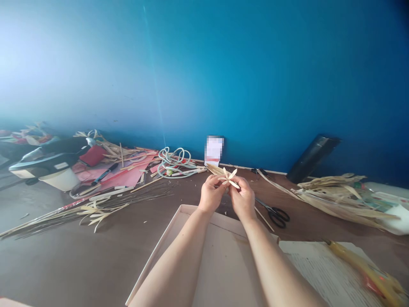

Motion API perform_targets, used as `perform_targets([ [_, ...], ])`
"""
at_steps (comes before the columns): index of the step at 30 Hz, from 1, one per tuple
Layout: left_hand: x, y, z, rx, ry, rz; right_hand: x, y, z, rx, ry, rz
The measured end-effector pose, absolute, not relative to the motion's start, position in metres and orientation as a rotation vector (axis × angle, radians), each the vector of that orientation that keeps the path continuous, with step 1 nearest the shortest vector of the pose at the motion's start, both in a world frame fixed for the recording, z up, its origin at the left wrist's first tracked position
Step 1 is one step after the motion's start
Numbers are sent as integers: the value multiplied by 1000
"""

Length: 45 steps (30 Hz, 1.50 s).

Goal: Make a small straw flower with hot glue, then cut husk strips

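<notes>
A pale flower [229, 176] with several pointed petals, apparently made of dried leaf strips, is held up between my two hands over the far edge of a shallow whitish box [220, 260]. My left hand [210, 195] is closed, its thumb and fingers pinching the flower from the left. From the other side, my right hand [243, 197] pinches it near its centre. A longer tan leaf piece [214, 169] sticks out behind the left fingers. What lies under the fingertips is hidden. Black-handled scissors [278, 216] rest on the table just right of my right hand.
A phone-like blurred screen [214, 150] leans on the blue wall. Coiled pale cable [174, 164], pink paper [134, 175] and thin stems [121, 209] lie left. Dried leaf strips [332, 198], a black cylinder [311, 158] and a yellow glue gun [361, 264] on printed paper [306, 264] occupy the right.
</notes>
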<state>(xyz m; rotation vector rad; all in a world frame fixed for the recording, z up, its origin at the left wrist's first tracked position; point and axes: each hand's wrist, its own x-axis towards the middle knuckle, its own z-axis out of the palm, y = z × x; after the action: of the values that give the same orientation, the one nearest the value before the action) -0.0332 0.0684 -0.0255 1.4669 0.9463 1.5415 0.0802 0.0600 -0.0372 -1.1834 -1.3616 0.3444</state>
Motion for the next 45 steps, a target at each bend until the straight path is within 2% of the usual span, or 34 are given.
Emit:
perform_targets([
  [13,-34,69,-25,1491,977,1596,75,55,-29,-1196,-1348,460],
  [30,-33,66,-22,1611,975,1622,80,58,-30,-1119,-1413,123],
  [45,-34,65,-21,1755,1087,1693,77,52,-25,-1215,-1408,227],
])
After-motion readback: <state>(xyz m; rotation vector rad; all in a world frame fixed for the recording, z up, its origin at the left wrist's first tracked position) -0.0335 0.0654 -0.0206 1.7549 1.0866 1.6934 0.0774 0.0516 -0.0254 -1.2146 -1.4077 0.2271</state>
